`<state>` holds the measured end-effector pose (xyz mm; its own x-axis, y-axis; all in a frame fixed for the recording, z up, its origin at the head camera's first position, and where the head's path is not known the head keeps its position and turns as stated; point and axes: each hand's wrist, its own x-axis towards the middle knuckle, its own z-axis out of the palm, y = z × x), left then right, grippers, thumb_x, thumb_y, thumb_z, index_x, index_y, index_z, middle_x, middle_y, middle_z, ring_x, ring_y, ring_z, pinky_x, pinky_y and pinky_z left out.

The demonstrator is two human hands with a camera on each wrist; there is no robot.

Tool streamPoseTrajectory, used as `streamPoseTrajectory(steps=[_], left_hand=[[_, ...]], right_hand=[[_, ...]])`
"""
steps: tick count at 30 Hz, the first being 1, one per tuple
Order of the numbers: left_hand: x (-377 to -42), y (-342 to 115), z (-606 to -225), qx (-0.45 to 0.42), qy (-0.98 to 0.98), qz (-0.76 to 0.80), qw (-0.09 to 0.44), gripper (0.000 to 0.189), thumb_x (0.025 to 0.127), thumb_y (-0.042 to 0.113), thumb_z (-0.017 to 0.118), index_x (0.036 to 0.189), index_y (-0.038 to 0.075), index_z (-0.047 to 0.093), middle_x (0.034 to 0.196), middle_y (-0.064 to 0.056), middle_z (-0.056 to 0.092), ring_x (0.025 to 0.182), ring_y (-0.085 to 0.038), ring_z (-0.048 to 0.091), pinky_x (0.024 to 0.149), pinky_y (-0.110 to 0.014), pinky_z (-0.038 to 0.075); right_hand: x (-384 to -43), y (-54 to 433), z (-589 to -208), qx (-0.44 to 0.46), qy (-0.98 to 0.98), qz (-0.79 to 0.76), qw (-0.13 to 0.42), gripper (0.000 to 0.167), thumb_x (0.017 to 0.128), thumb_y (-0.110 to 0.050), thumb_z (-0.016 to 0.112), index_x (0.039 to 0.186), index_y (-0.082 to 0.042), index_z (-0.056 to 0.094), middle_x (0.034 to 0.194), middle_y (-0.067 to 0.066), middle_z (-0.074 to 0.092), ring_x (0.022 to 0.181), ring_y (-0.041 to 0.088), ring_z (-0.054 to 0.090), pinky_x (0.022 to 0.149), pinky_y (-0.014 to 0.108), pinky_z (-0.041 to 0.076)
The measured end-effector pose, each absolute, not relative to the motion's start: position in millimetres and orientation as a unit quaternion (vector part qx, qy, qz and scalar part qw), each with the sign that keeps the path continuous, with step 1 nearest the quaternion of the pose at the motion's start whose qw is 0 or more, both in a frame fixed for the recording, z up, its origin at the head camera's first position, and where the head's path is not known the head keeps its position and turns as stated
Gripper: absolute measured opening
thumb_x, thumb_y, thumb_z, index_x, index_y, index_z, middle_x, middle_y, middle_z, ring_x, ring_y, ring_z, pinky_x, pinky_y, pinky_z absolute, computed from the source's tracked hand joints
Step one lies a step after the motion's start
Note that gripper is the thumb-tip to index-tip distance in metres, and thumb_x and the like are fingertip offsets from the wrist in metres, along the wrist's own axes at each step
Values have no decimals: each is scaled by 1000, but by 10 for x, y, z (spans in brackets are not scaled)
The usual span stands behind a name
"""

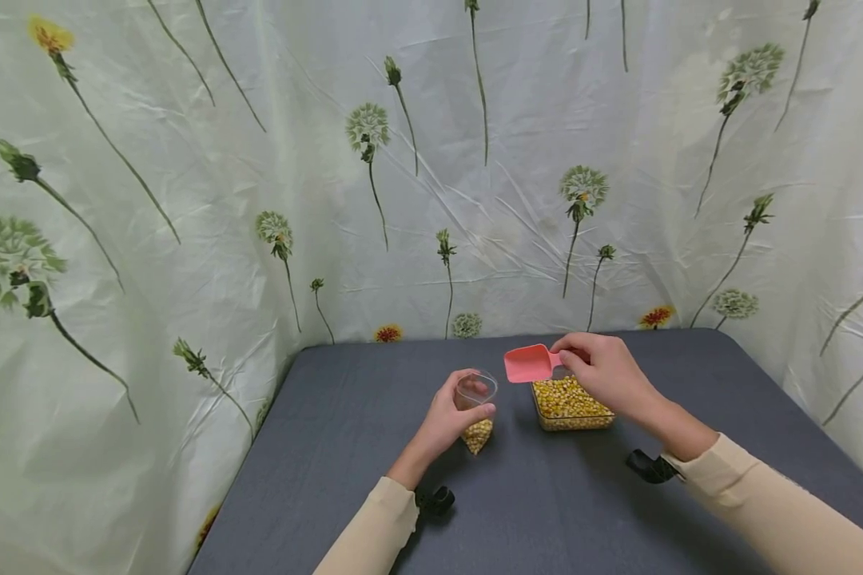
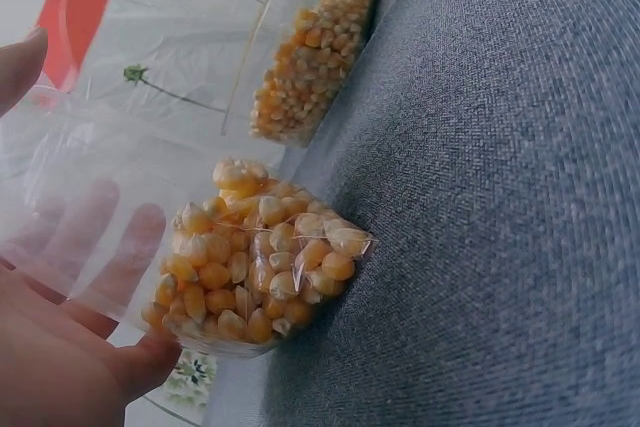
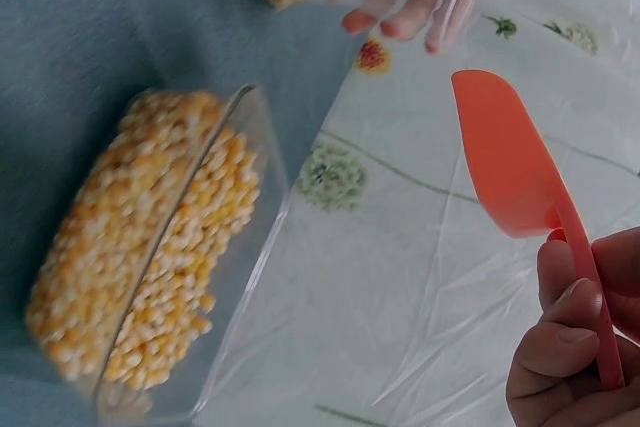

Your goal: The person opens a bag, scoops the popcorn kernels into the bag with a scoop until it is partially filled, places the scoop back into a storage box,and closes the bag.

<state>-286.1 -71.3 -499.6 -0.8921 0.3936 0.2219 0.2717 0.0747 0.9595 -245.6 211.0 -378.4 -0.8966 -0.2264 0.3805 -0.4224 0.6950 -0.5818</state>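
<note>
A clear plastic bag (image 2: 255, 272) with corn kernels in its lower part stands upright, its mouth spread wide. My left hand (image 1: 446, 415) holds it round the upper part, thumb on one side and fingers on the other. To its right, my right hand (image 1: 604, 371) pinches the handle of a pinkish-red scoop (image 1: 528, 364). The scoop is raised, its bowl pointing left towards the bag's mouth but apart from it; no kernels show in the bowl. Below the right hand sits a clear rectangular container (image 3: 232, 342) holding many corn kernels (image 1: 564, 397).
A dark grey cloth (image 1: 345, 423) covers the table. Behind it hangs a pale curtain (image 1: 431, 200) printed with dandelions. A black strap (image 1: 435, 501) is on the left wrist, and another black strap (image 1: 650, 465) is on the right.
</note>
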Motion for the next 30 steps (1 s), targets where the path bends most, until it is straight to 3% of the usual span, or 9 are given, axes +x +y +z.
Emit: streamPoseTrajectory(steps=[4, 11, 19, 30], left_hand=[[-2867, -715, -5020, 231, 734, 638, 41, 55, 92, 23, 77, 140, 18, 49, 120, -2, 62, 101, -23, 66, 80, -39, 57], [-2845, -721, -5012, 236, 740, 630, 33, 63, 93, 28, 76, 145, 9, 45, 121, -4, 61, 101, -24, 66, 79, -40, 56], [-2846, -711, -5000, 233, 742, 628, 37, 62, 94, 25, 75, 145, 9, 44, 122, -4, 60, 104, -22, 64, 81, -38, 55], [-2849, -708, -4999, 238, 741, 628, 34, 60, 94, 23, 74, 145, 9, 44, 122, -3, 60, 107, -21, 62, 83, -38, 54]], right_hand=[[-2452, 2234, -3811, 165, -915, 343, 131, 16, 101, -9, 59, 106, -11, 74, 73, -1, 61, 49, 16, 43, 50, 31, 38], [-2490, 2477, -3877, 143, -931, 318, 110, 20, 101, -9, 55, 106, -7, 74, 95, 9, 72, 63, 18, 53, 57, 35, 42], [-2560, 2694, -3938, 125, -949, 276, 91, 21, 98, -6, 55, 103, -1, 74, 72, 3, 64, 50, 15, 43, 48, 32, 34], [-2628, 2824, -3962, 124, -961, 234, 76, 22, 93, -2, 53, 95, 2, 75, 75, 3, 66, 50, 15, 42, 49, 32, 33]])
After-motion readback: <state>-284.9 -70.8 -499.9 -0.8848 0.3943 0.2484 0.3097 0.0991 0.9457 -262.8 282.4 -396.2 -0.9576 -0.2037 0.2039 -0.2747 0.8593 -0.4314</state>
